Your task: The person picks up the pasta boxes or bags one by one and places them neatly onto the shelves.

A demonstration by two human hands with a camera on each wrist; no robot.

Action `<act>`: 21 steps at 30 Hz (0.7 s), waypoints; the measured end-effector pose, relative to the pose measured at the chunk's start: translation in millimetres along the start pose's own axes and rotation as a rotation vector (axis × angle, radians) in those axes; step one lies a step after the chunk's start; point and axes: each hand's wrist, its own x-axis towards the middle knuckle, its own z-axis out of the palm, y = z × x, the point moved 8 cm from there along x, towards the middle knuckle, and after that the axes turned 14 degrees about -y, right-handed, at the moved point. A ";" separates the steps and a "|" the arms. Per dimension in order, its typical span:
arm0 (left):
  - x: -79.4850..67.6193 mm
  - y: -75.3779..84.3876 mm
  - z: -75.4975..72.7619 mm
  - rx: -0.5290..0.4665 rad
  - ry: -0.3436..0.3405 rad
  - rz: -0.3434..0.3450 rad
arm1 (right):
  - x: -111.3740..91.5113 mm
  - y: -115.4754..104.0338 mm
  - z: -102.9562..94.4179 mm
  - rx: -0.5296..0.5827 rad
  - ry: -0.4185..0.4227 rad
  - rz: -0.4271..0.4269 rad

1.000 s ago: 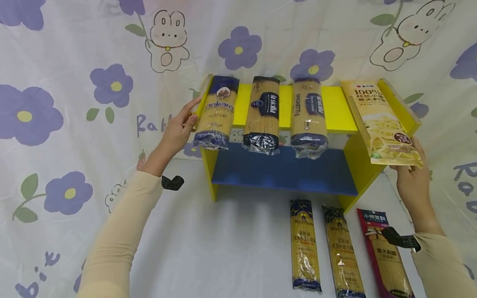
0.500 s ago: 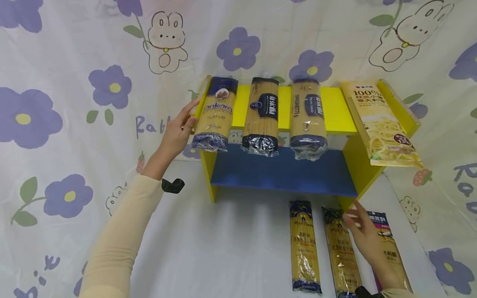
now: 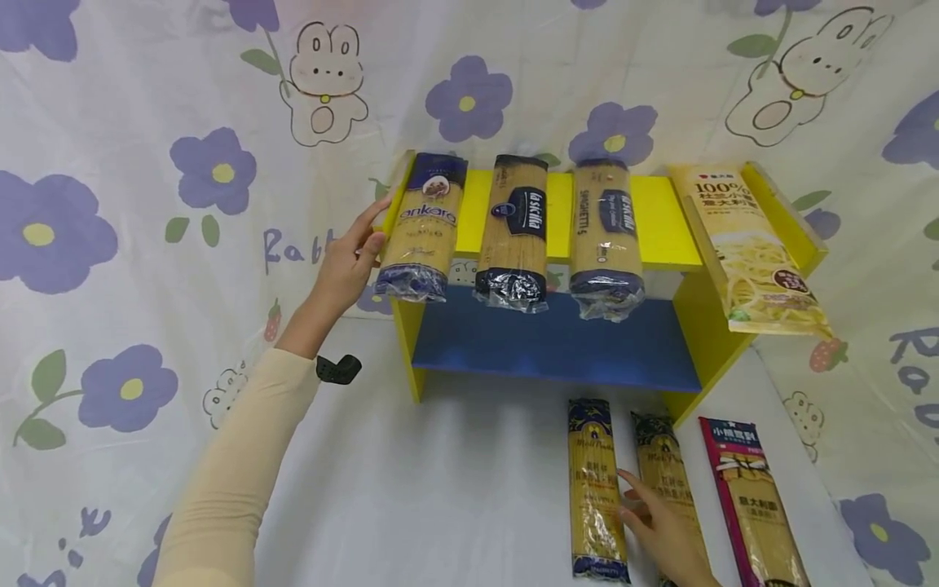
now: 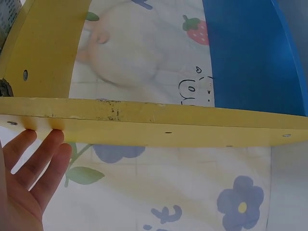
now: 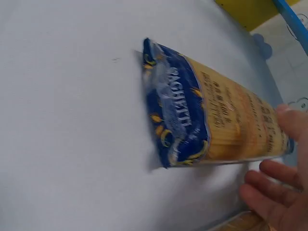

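Note:
My left hand touches the left side of the yellow-and-blue shelf; in the left wrist view its straight fingers rest against the yellow side board. My right hand is low on the right, over the middle pasta pack, its fingers reaching to the right edge of a blue-ended spaghetti pack. In the right wrist view, thumb and fingers are spread at the far end of that spaghetti pack, which lies flat on the white surface.
On the yellow top board lie an ankara pasta pack, two la sicilia spaghetti packs and a yellow noodle pack, their ends overhanging the front. A pink-edged pasta pack lies at the lower right. Printed cloth hangs behind.
My right hand has let go of the yellow noodle pack on the top board and moved down and left to the spaghetti packs below. The left hand stays at the shelf's side.

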 end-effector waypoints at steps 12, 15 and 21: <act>-1.5 2.2 0.1 0.006 -0.001 -0.007 | 6.3 -4.8 25.6 -0.100 -0.144 0.125; -1.5 1.1 0.9 0.008 -0.009 -0.012 | 6.5 -7.3 26.2 -0.141 -0.136 0.119; -1.6 0.1 0.9 0.011 -0.011 -0.024 | 7.4 -13.0 25.9 -0.106 -0.098 0.090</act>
